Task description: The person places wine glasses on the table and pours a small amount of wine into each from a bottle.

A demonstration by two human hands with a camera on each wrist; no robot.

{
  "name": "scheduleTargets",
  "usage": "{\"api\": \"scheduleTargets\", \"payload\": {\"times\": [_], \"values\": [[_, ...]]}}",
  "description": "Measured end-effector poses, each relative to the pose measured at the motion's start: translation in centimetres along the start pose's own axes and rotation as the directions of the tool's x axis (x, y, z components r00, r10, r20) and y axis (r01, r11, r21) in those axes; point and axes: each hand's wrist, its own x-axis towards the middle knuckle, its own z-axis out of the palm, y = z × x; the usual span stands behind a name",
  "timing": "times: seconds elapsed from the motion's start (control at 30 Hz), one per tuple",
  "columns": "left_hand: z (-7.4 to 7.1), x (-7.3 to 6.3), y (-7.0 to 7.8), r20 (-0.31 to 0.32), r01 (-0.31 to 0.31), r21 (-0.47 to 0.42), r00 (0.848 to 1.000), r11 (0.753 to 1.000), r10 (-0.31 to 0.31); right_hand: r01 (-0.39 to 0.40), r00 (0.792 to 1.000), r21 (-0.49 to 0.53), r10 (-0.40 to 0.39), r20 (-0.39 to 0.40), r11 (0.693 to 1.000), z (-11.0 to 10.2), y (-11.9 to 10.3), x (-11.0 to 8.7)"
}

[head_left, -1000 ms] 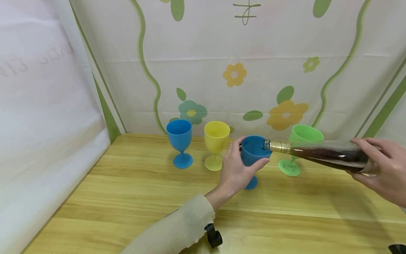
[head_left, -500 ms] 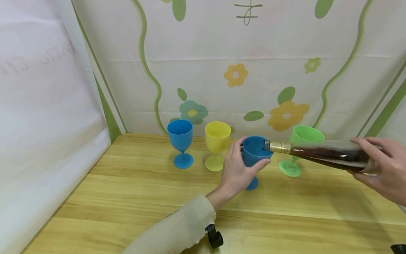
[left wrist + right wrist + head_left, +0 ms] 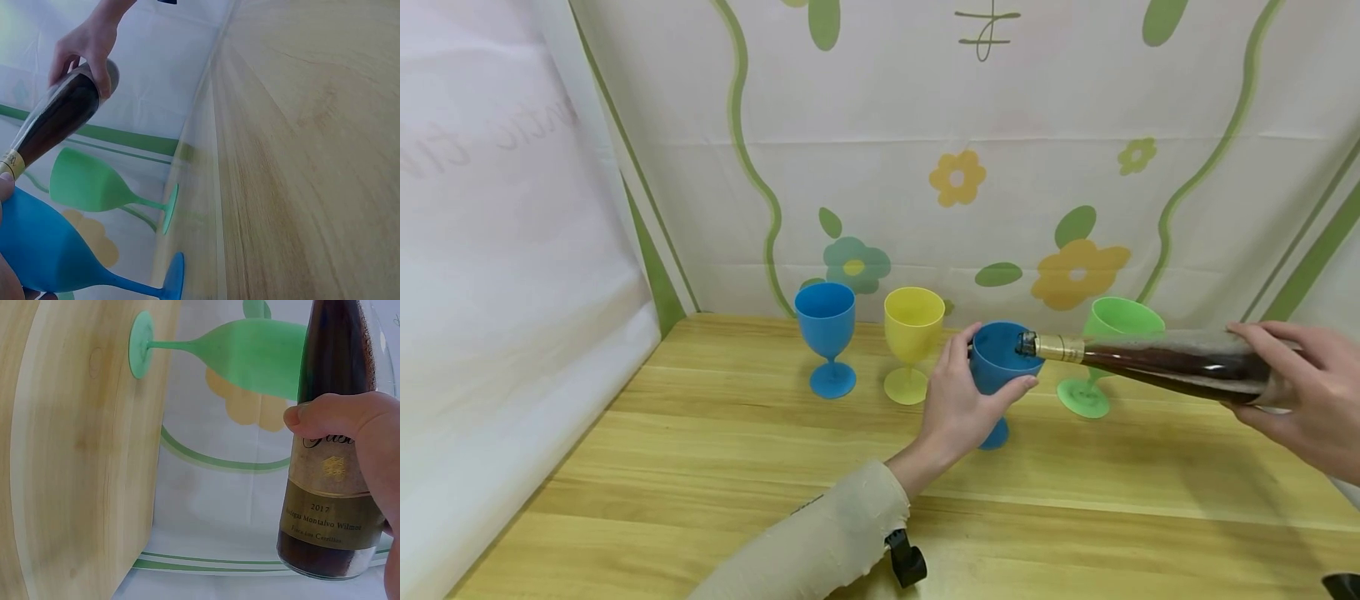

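Observation:
My left hand (image 3: 962, 400) grips the bowl of a blue goblet (image 3: 1006, 352), whose foot stands on the table. In my right hand (image 3: 1307, 392) is a wine bottle (image 3: 1172, 360) with dark red liquid, gripped near its base and tilted almost level. The bottle's mouth (image 3: 1027, 342) lies over the inside of the blue goblet's rim. In the right wrist view the bottle's label (image 3: 328, 506) shows the year 2017, with my thumb (image 3: 325, 415) across it. Behind the bottle a green goblet (image 3: 1084, 397) stands partly hidden. Whether liquid is running out I cannot tell.
To the left of my left hand stand a yellow goblet (image 3: 913, 333) and a second blue goblet (image 3: 825, 329), both upright. A flower-patterned cloth (image 3: 850, 183) hangs behind the wooden table (image 3: 715, 467), and white cloth (image 3: 512, 292) borders its left side.
Over the last half second the bottle's neck has shifted very slightly left inside the goblet's rim. Both hands keep their hold, and the goblets stay in place.

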Motion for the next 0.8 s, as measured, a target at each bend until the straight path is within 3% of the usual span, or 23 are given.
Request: {"api": "scheduleTargets", "payload": {"times": [0.8], "values": [[-0.07,0.07,-0.09,-0.001,-0.016,0.02,1.0,1.0,0.016,0.0,0.999,-0.025,0.001,0.035,1.0,0.08,0.13,0.21]]}}
